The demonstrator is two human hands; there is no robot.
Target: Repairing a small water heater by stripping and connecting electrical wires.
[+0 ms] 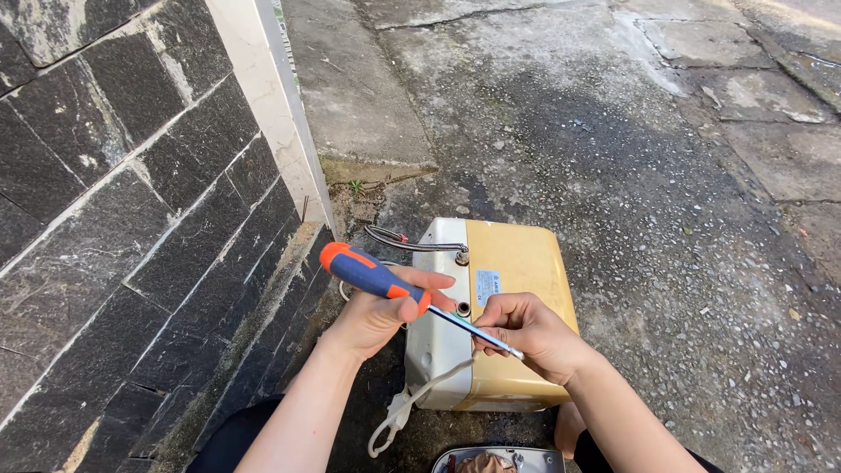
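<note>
Screwdriver [385, 285], blue-and-orange handled, is gripped by the left hand [381, 315]; the right hand [526, 333] pinches its steel shaft over the yellowed, boxy appliance [512, 263] on rough concrete ground [613, 131]. Dark stone wall [114, 219] stands left; a white cord [403, 407] trails near.

- Left hand [378, 317] sat palm-up, fingers curled shut, forearm running back toward seven o'clock.
- Right hand [526, 333] lay at three o'clock from it, fingertips pinched, forearm toward five o'clock.
</note>
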